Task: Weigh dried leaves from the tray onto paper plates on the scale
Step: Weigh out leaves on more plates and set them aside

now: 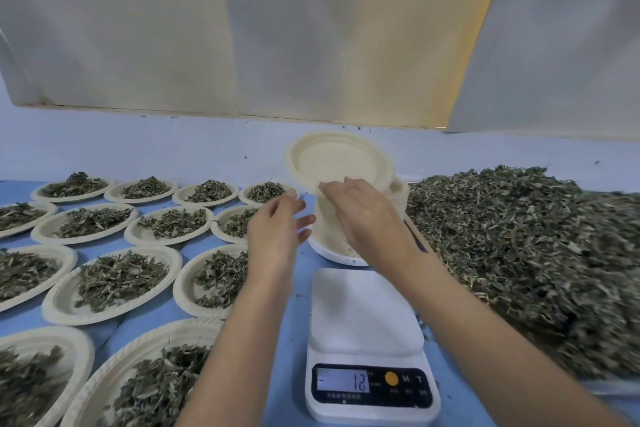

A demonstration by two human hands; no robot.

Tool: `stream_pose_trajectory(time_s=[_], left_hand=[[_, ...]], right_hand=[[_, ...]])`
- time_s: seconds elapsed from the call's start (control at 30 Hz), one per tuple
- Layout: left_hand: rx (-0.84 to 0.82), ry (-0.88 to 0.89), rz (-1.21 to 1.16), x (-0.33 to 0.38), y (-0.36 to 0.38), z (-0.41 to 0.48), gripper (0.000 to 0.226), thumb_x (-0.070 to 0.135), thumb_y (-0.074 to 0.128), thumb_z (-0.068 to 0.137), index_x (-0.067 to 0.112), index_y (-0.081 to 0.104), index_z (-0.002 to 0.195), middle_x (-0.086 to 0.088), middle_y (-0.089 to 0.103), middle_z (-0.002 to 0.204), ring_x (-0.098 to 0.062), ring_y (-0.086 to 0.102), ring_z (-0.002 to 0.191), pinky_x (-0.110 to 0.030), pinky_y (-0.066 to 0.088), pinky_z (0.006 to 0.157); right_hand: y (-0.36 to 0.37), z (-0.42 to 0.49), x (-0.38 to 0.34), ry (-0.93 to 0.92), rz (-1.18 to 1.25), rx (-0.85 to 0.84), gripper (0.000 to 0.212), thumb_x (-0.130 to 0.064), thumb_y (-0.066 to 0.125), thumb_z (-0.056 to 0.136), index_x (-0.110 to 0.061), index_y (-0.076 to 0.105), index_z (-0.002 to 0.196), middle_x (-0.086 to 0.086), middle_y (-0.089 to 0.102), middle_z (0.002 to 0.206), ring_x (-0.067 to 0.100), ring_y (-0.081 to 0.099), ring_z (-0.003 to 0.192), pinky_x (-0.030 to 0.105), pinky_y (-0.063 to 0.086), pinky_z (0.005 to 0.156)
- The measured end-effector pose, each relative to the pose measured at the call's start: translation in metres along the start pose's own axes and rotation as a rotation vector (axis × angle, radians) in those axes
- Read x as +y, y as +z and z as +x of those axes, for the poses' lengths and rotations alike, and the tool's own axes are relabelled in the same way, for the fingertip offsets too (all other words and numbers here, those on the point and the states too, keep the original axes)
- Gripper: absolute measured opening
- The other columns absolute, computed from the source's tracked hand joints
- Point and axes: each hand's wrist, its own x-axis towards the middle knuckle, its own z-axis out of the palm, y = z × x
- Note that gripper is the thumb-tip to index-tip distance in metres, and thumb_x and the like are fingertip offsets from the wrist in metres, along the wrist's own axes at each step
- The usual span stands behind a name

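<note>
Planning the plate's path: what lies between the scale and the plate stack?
Head view: only a thin, bare strip of blue table separates scale and plate stack.

The white scale sits at 6 o'clock, showing 12. A cream paper plate tilts up at 12. Dried leaves lie heaped at 3.

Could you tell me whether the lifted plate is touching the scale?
Apart. The head view shows the right hand holding the lifted plate up, well clear of the bare scale.
</note>
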Motion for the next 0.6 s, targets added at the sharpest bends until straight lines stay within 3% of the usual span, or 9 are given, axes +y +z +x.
stream_pose_trajectory(time_s=[0.13,0.23,0.3,0.37,0.43,0.47,0.53,0.6], left_hand=[[0.032,0.066,0.037,0.005,-0.017,0.001,0.016,0.024,0.060,0.093,0.014,0.065,0.081,0.005,0.062,0.057,-0.007,0.055,0.048,-0.018,0.045,0.047],[0.016,0.095,0.198,0.003,-0.029,-0.004,0.023,0.015,0.060,0.091,0.013,0.066,0.068,0.002,0.058,0.053,-0.009,0.048,0.046,-0.023,0.040,0.049],[0.017,0.066,0.244,0.000,-0.037,-0.007,0.023,0.014,0.061,0.089,0.013,0.067,0.067,0.001,0.056,0.052,-0.011,0.044,0.045,-0.029,0.035,0.054],[-0.003,0.013,0.227,0.001,-0.042,-0.010,0.022,0.010,0.061,0.089,0.011,0.068,0.068,0.003,0.051,0.048,-0.012,0.039,0.045,-0.028,0.031,0.054],[-0.041,-0.065,0.179,0.001,-0.045,-0.012,0.017,0.006,0.060,0.089,0.005,0.067,0.074,0.003,0.050,0.048,-0.010,0.039,0.044,-0.024,0.033,0.049],[-0.064,-0.104,0.173,0.001,-0.047,-0.013,0.014,0.005,0.060,0.089,0.001,0.066,0.077,0.004,0.050,0.046,-0.008,0.040,0.042,-0.019,0.035,0.045],[-0.102,-0.171,0.237,0.000,-0.049,-0.015,0.008,0.005,0.061,0.089,0.000,0.065,0.085,0.006,0.052,0.044,-0.005,0.044,0.038,-0.015,0.038,0.040],[-0.124,-0.216,0.316,-0.001,-0.052,-0.016,0.004,0.006,0.063,0.088,0.005,0.065,0.092,0.003,0.060,0.050,-0.006,0.049,0.040,-0.015,0.041,0.041]], right_hand=[[-0.012,-0.024,-0.024,-0.091,0.025,-0.062,0.041,0.018,0.070,0.067,0.009,0.067,0.107,0.016,0.071,0.100,0.032,0.068,0.086,0.045,0.053,0.089],[-0.023,-0.031,-0.034,-0.054,0.128,-0.111,0.027,-0.005,0.070,0.081,-0.001,0.070,0.107,0.007,0.072,0.104,0.023,0.068,0.094,0.044,0.047,0.100],[-0.033,-0.030,-0.039,0.163,0.240,-0.172,0.038,-0.040,0.057,0.088,-0.016,0.068,0.116,-0.009,0.066,0.119,0.008,0.054,0.116,0.041,0.022,0.116],[-0.042,-0.029,-0.035,0.498,0.362,-0.107,0.049,-0.052,0.042,0.091,-0.025,0.057,0.129,-0.020,0.045,0.139,-0.001,0.028,0.134,0.031,0.003,0.119],[-0.047,-0.030,-0.023,0.875,0.562,0.004,0.045,-0.038,0.042,0.098,-0.022,0.044,0.141,-0.015,0.029,0.152,0.005,0.018,0.142,0.035,0.011,0.119],[-0.048,-0.031,-0.017,1.036,0.714,0.026,0.045,-0.030,0.042,0.100,-0.020,0.041,0.143,-0.008,0.029,0.153,0.010,0.022,0.142,0.041,0.019,0.118],[-0.044,-0.042,-0.008,1.202,0.910,0.004,0.044,-0.020,0.042,0.100,-0.016,0.042,0.143,-0.003,0.040,0.148,0.016,0.036,0.136,0.044,0.030,0.114],[-0.040,-0.058,-0.003,1.248,0.925,-0.054,0.038,-0.018,0.042,0.099,-0.014,0.052,0.135,-0.003,0.051,0.139,0.017,0.045,0.128,0.041,0.034,0.111]])
